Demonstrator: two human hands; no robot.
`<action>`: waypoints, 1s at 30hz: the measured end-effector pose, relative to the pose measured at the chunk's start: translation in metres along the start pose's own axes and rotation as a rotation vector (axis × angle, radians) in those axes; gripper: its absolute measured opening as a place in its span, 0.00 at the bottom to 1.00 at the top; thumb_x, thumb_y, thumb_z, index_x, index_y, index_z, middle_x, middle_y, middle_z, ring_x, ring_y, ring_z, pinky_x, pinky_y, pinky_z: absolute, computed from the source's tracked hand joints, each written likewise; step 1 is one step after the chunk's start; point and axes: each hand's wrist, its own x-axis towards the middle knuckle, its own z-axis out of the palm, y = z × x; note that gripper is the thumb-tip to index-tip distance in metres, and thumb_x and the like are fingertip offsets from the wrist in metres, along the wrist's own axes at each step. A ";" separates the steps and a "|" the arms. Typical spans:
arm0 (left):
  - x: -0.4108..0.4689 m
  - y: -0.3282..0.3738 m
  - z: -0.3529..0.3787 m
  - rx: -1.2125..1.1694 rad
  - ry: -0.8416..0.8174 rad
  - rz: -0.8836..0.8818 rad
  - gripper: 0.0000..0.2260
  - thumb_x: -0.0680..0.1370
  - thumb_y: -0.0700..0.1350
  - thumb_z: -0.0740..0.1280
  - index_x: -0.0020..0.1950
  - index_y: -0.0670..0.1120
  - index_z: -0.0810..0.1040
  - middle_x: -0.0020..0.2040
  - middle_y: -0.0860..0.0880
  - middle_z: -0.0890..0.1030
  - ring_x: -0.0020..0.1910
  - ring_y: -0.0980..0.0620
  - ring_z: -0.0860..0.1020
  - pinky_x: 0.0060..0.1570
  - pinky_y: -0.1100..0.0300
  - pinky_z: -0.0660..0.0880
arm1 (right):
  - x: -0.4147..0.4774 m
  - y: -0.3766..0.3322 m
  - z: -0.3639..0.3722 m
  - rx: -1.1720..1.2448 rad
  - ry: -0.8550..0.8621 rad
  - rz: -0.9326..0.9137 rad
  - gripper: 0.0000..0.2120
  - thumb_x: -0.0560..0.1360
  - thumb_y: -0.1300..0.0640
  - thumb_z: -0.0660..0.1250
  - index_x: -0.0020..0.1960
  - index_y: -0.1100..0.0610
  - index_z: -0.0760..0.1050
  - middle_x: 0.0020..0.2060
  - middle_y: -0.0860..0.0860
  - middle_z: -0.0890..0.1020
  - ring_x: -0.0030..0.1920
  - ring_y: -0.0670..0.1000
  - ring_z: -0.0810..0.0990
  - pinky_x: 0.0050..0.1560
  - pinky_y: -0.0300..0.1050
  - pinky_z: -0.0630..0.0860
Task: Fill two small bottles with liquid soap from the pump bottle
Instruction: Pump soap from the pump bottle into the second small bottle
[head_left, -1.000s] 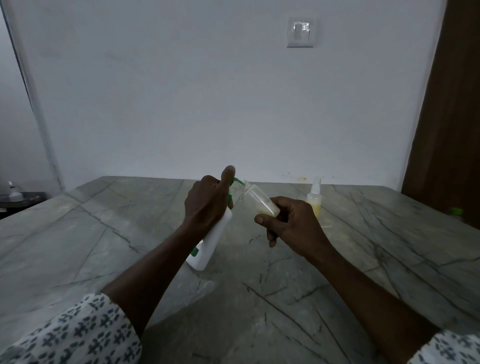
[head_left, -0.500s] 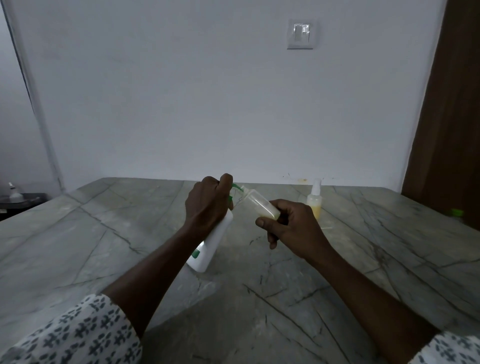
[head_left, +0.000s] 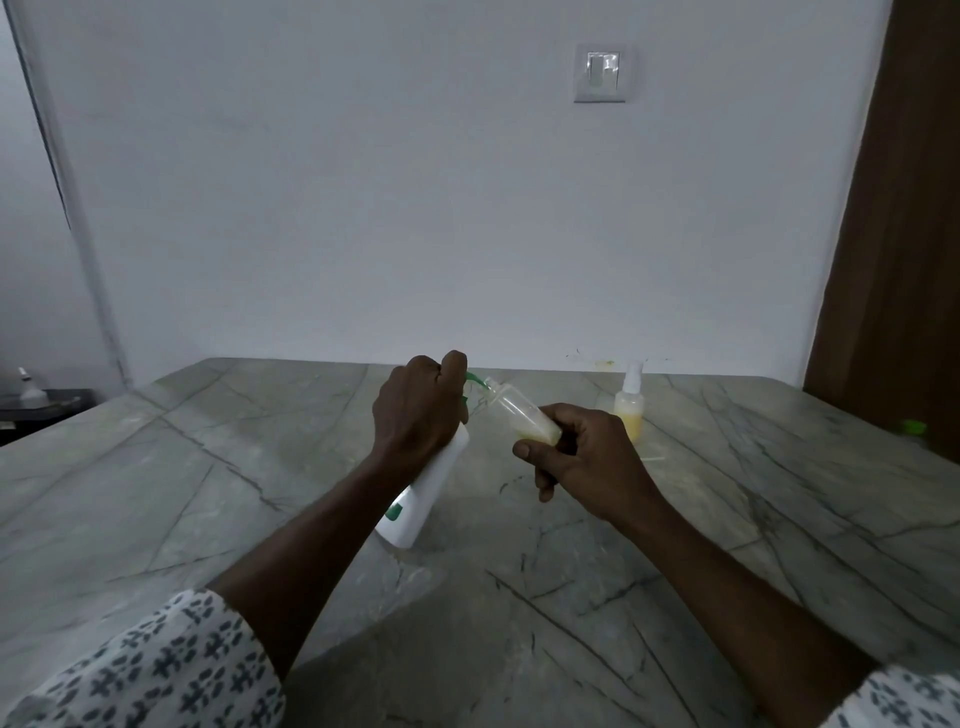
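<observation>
Left hand (head_left: 421, 410) is gripping tilted pump bottle (head_left: 426, 488); right hand (head_left: 587, 457) is gripping small bottle (head_left: 519, 415), mouth touching green nozzle (head_left: 475, 382).

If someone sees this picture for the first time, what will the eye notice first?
First, the two hands meeting at the centre: the left hand presses the tilted white pump bottle, whose green spout reaches the mouth of the small clear bottle in the right hand. Behind, a capped spray bottle of yellow liquid stands on the grey marble table.
</observation>
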 end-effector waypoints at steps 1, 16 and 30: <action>0.000 -0.001 0.000 0.000 0.001 -0.004 0.25 0.71 0.54 0.52 0.29 0.40 0.80 0.25 0.52 0.79 0.33 0.49 0.76 0.34 0.58 0.66 | 0.000 0.000 0.000 -0.002 0.001 0.002 0.13 0.72 0.60 0.75 0.56 0.61 0.80 0.28 0.53 0.82 0.25 0.51 0.81 0.29 0.43 0.78; -0.002 0.001 -0.001 0.008 0.022 0.009 0.24 0.72 0.53 0.52 0.28 0.40 0.79 0.24 0.57 0.78 0.32 0.48 0.75 0.34 0.57 0.66 | -0.001 -0.002 0.000 -0.030 -0.011 0.001 0.12 0.73 0.59 0.74 0.55 0.60 0.80 0.26 0.52 0.82 0.24 0.50 0.81 0.29 0.40 0.77; -0.002 -0.001 0.002 -0.009 0.008 0.034 0.32 0.79 0.60 0.51 0.25 0.42 0.79 0.24 0.52 0.79 0.31 0.51 0.77 0.36 0.59 0.69 | -0.001 -0.004 -0.001 -0.042 0.004 -0.015 0.10 0.73 0.58 0.74 0.53 0.59 0.79 0.27 0.53 0.82 0.25 0.51 0.81 0.29 0.40 0.78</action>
